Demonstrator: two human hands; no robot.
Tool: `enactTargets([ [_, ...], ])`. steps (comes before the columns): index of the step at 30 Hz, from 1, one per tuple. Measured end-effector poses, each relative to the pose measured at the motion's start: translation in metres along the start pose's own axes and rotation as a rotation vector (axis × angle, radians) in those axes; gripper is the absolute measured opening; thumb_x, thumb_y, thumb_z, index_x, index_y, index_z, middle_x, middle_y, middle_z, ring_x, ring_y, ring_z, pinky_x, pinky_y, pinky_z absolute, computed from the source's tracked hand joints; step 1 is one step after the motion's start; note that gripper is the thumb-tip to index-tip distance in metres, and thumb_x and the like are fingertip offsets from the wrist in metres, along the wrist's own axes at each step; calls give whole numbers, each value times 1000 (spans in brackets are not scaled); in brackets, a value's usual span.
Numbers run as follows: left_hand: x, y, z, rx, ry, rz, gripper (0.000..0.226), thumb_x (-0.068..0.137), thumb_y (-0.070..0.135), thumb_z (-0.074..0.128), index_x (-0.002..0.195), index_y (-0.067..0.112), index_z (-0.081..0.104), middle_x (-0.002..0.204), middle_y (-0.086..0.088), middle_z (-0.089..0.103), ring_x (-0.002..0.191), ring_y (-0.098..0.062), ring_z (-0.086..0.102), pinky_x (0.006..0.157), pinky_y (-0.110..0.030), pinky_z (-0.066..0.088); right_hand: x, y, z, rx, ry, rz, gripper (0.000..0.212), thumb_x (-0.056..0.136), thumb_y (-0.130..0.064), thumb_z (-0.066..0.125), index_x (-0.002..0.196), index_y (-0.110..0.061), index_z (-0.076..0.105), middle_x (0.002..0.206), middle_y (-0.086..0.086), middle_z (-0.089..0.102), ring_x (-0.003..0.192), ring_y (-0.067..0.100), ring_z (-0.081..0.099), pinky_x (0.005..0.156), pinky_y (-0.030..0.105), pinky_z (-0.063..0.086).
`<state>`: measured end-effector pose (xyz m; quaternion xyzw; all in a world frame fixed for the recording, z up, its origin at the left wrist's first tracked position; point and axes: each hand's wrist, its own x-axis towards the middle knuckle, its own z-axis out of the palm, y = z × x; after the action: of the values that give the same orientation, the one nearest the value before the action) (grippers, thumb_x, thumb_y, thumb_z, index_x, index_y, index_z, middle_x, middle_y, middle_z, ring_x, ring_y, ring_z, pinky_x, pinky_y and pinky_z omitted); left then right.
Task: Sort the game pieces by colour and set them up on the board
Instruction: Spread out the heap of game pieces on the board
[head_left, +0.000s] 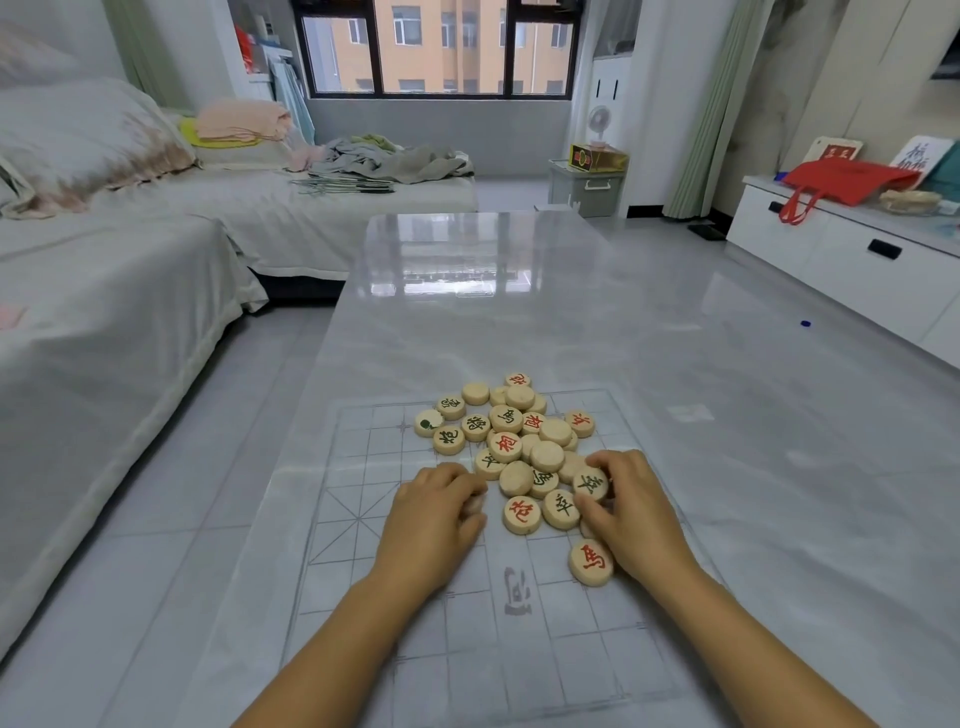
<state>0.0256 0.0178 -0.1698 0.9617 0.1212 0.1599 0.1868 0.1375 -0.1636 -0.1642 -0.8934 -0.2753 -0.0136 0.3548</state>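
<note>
Mostly the wooden game pieces (519, 447) lie heaped in one mixed pile on the far half of the clear printed board (467, 623), red and dark characters jumbled, several face down. One red-marked piece (590, 562) sits apart, nearer the person, touching the right hand (631, 512). That hand's fingers (605, 460) curl around a dark-marked piece (591, 483) at the pile's near edge. The left hand (434, 514) is closed over a piece (474, 503), barely visible. The board lies flat on a glossy pale surface (519, 312).
</note>
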Motion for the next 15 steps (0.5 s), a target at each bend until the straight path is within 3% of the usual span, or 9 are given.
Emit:
enactTargets([
  [4,12,7,-1,13,28,60,34,93,28,47,127,24,51,130,6,47,120,-14,39,95,-25,28,3,8,-6,0,-7,81,31,83,-28,64,107,-22,47,105,-2,45,88,16,50,72,29,42],
  [8,36,20,2,43,-125,205,39,98,25,39,136,23,44,140,2,42,126,-22,38,102,-32,32,7,12,-6,65,-78,31,24,88,-15,54,110,-24,53,112,-3,51,98,14,50,80,27,42],
  [12,45,22,-1,32,-183,198,34,97,25,41,129,20,51,133,3,46,119,-20,42,91,-31,39,9,16,-6,10,-96,90,36,92,-20,49,128,-22,49,125,2,48,113,18,46,94,33,41],
  [15,40,21,-5,-11,-137,168,22,90,20,51,111,15,53,119,2,50,109,-19,46,79,-30,38,9,15,-4,-69,-117,85,41,94,-19,43,134,-19,43,132,2,43,122,18,37,99,31,36],
])
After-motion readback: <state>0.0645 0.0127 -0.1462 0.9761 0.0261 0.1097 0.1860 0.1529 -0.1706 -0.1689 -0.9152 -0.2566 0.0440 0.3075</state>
